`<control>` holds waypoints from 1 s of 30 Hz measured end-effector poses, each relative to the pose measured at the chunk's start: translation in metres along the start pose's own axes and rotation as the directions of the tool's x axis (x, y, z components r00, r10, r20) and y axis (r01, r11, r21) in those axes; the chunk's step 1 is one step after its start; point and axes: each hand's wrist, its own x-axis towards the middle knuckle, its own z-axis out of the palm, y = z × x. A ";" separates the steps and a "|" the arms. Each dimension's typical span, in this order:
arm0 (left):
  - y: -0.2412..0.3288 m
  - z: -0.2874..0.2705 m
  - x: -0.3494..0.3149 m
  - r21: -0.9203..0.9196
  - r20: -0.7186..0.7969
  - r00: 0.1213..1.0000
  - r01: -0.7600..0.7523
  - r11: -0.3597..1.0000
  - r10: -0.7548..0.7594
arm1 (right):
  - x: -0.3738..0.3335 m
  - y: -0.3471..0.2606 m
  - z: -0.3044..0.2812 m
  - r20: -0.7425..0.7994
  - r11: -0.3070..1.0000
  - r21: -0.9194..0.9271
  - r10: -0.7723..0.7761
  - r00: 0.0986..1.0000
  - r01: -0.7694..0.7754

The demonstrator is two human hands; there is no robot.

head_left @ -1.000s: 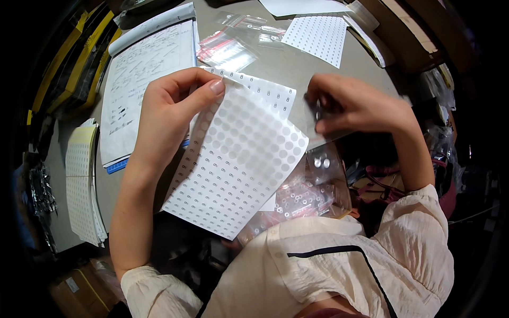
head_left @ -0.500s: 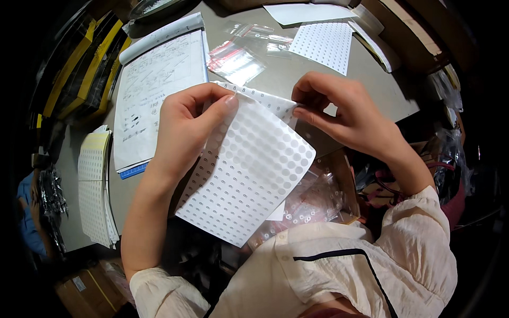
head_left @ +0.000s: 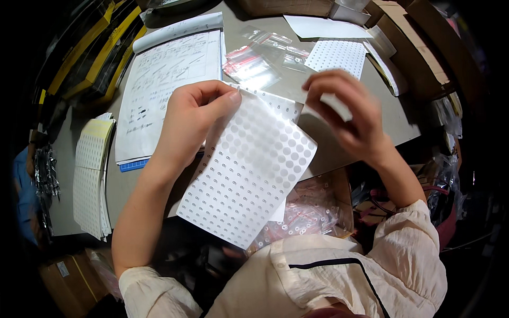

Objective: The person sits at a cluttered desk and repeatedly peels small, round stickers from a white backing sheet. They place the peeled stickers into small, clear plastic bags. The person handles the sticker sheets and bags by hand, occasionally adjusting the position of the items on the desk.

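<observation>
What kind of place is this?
Probably a packing or labelling workspace: the left hand holds what looks like a label sheet, clear plastic bags lie on the table, and a cardboard box holds bagged parts.

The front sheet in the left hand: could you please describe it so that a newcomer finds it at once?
Find the grey table, then the writing pad on it. At the pad's lower right, the left hand pinches the front sheet near its top. Unlike the sheet behind, it shows grey circles above printed marks.
</observation>
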 end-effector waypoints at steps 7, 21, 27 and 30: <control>-0.003 -0.001 0.000 0.015 -0.005 1.000 -0.004 1.000 0.005 | 0.005 0.054 0.008 0.176 0.962 -0.161 0.247 0.953 -0.220; 0.000 0.004 -0.003 0.086 0.030 1.000 -0.005 0.996 0.002 | 0.017 0.072 -0.003 0.293 0.954 -0.103 0.300 0.908 -0.282; 0.001 0.005 -0.005 0.087 0.047 0.999 -0.027 0.996 0.023 | 0.020 0.079 0.007 0.272 0.896 -0.400 0.317 0.908 -0.193; 0.001 0.005 -0.007 0.106 0.028 0.999 -0.026 0.994 0.023 | 0.027 0.085 -0.002 0.302 0.828 -0.472 0.476 0.826 -0.304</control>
